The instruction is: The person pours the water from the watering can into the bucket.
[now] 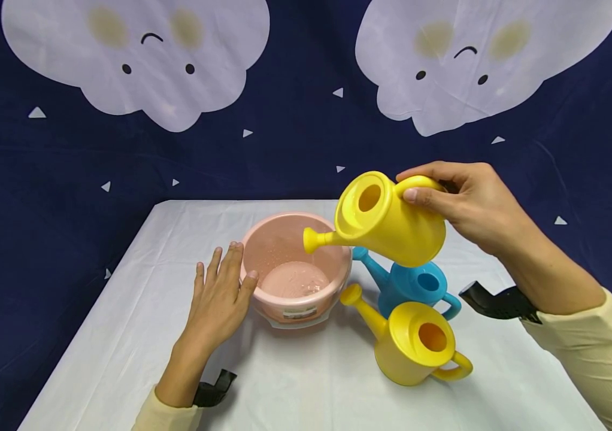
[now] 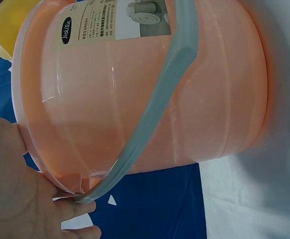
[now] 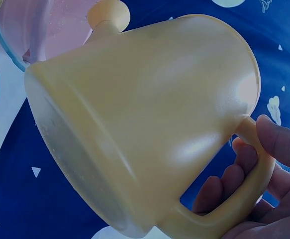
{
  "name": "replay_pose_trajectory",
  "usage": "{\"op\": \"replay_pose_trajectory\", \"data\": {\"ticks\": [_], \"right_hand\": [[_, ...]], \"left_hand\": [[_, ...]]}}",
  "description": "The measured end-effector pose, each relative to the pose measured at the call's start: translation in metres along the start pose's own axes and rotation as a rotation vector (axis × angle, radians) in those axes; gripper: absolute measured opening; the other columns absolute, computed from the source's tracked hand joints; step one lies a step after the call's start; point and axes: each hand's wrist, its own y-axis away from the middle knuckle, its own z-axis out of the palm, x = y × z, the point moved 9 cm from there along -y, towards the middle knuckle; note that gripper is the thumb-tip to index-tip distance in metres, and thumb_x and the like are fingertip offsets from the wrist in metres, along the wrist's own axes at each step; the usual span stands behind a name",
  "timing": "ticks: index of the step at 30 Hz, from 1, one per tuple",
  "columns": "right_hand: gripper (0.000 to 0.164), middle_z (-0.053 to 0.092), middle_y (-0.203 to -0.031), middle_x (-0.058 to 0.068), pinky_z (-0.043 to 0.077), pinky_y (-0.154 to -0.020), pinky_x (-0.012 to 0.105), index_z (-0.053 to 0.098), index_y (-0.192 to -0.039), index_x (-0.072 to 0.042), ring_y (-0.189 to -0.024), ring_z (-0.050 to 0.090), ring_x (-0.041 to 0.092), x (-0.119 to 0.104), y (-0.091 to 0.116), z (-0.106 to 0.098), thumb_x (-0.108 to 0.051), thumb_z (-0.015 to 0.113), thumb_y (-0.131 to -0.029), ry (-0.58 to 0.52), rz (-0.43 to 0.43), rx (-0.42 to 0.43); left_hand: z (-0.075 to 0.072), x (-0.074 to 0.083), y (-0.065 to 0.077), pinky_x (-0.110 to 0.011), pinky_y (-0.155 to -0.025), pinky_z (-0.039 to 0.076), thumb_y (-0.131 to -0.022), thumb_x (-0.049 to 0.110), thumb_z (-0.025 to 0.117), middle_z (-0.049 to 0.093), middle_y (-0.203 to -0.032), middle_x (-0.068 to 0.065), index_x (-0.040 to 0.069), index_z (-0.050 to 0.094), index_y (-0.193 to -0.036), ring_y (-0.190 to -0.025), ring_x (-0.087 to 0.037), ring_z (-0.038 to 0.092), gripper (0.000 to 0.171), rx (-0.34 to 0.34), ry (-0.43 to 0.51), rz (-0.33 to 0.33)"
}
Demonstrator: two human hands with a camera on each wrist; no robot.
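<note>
My right hand grips the handle of a yellow watering can, holding it in the air and tilted with its spout over a pink bucket. In the right wrist view, fingers curl round the handle of that watering can. My left hand rests against the bucket's left rim with its fingers straight. The left wrist view shows the left hand at the rim of the bucket, by the end of the grey bail handle. Some water lies in the bucket's bottom.
Right of the bucket, a blue watering can stands behind a second yellow watering can, both upright. A white cloth covers the table. Behind it hangs a dark blue curtain with clouds and small triangles.
</note>
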Motion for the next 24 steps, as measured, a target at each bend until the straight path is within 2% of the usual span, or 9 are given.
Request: {"op": "replay_pose_trajectory", "data": {"ticks": [8, 24], "right_hand": [[0.028, 0.07, -0.096, -0.005, 0.051, -0.065, 0.017, 0.069, -0.113, -0.014, -0.078, 0.058, 0.017, 0.0001, -0.0006, 0.0001, -0.028, 0.065, -0.089, -0.011, -0.001, -0.001], [0.028, 0.069, -0.095, -0.003, 0.05, -0.063, 0.018, 0.07, -0.111, -0.016, -0.076, 0.058, 0.017, 0.0001, -0.001, 0.0028, -0.031, 0.065, -0.089, 0.011, 0.0, -0.003]], "left_hand": [[-0.0012, 0.0009, 0.0003, -0.057, -0.117, -0.005, -0.101, 0.047, 0.029, 0.017, -0.159, -0.009, 0.013, 0.015, -0.152, -0.149, -0.032, 0.003, 0.064, 0.002, 0.004, 0.002], [-0.001, 0.0012, 0.0007, -0.058, -0.117, -0.004, -0.101, 0.049, 0.027, 0.018, -0.159, -0.009, 0.013, 0.015, -0.152, -0.149, -0.032, 0.004, 0.065, 0.008, 0.006, 0.007]]}}
